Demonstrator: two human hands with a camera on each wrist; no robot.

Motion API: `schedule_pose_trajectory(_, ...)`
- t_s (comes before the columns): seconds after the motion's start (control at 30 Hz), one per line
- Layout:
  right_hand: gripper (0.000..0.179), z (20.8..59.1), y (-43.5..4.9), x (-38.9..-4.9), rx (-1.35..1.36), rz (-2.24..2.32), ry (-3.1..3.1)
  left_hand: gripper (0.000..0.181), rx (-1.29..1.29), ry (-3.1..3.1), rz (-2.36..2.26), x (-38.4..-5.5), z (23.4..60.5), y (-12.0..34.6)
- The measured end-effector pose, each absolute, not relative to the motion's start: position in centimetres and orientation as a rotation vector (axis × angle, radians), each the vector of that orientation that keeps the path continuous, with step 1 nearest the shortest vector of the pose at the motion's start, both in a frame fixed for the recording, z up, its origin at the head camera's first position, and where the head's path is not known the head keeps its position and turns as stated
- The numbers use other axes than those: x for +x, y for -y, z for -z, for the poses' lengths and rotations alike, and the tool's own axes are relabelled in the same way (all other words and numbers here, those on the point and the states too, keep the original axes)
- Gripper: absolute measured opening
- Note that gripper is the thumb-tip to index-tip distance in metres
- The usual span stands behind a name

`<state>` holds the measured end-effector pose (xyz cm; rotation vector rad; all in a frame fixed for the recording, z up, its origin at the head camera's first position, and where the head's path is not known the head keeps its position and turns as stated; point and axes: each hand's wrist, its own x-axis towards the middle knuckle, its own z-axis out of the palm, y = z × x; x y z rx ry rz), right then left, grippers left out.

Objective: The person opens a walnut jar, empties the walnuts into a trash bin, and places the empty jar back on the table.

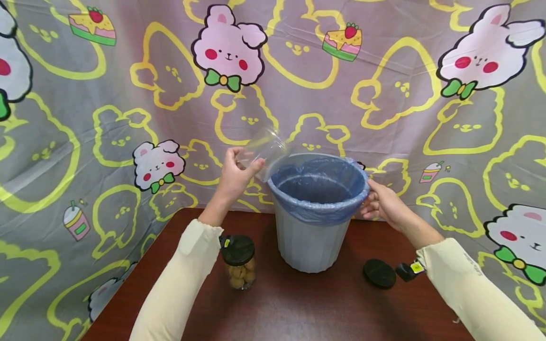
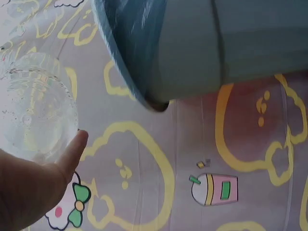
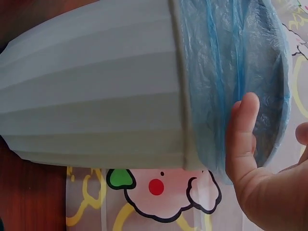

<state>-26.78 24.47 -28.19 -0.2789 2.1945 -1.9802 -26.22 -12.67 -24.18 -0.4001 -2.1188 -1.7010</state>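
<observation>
My left hand grips a clear plastic jar with the thumb on one side. The jar is tilted beside the left rim of a grey trash bin lined with a blue bag. In the left wrist view the round clear end of the jar shows, apart from the bin. My right hand is at the bin's right rim. Its fingers rest along the outside of the bag in the right wrist view, while the thumb stands apart from them.
A clear jar with a black lid, filled with round brown cookies, stands front left of the bin. A loose black lid lies at right on the dark wooden table. A patterned cloth hangs close behind the bin.
</observation>
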Motion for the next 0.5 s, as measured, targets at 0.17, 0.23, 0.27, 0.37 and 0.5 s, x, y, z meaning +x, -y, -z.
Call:
schedule_pose_trajectory(0.17,0.042,28.4,-24.7,-26.3,-0.278,1.902,-2.273,0.072,-0.368,2.113,1.713,-25.8,24.3,14.6)
schedule_pose_trajectory(0.23,0.049,28.5,-24.7,-26.0,-0.285,1.814,-2.377,0.074,-0.347,2.131,1.712,-25.7,24.5,15.5)
schedule_pose_trajectory(0.27,0.052,28.5,-24.7,-25.9,-0.29,1.763,-2.432,0.075,-0.337,2.126,1.729,-25.6,24.6,15.9)
schedule_pose_trajectory(0.37,0.06,28.7,-24.6,-25.4,-0.307,1.638,-2.569,0.074,-0.31,2.101,1.784,-25.5,24.9,16.9)
schedule_pose_trajectory(0.5,0.062,29.1,-24.7,-25.0,-0.321,1.548,-2.658,0.066,-0.282,2.047,1.817,-25.5,25.8,18.0)
